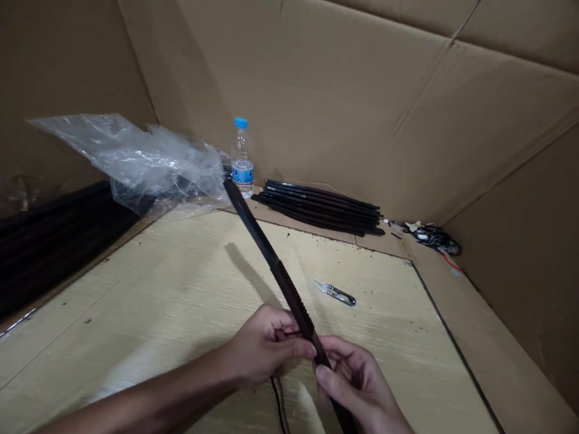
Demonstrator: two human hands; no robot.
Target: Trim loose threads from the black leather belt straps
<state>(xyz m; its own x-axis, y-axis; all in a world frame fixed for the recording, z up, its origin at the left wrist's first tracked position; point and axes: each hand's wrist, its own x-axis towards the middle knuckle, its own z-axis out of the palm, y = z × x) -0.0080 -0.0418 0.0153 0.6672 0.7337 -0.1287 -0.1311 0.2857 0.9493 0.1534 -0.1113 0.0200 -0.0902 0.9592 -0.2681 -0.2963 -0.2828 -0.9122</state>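
Both hands hold a long black rod (253,226) that slants up and away toward the plastic bag. Its lower part has a ridged dark brown sleeve (294,298). My left hand (265,346) curls around the rod just below the sleeve, and my right hand (353,380) grips it lower down, close to my left. Its lower end is hidden behind my right hand and runs out of view. A pair of steel thread snips (335,293) lies on the pale wooden board (181,289), just beyond my hands.
Cardboard walls (316,90) surround the board. A stack of similar black rods (319,208) and a water bottle (242,160) stand at the back. A clear plastic bag (145,166) lies back left, above a dark bundle (54,241). Small parts and wire (429,237) lie at right.
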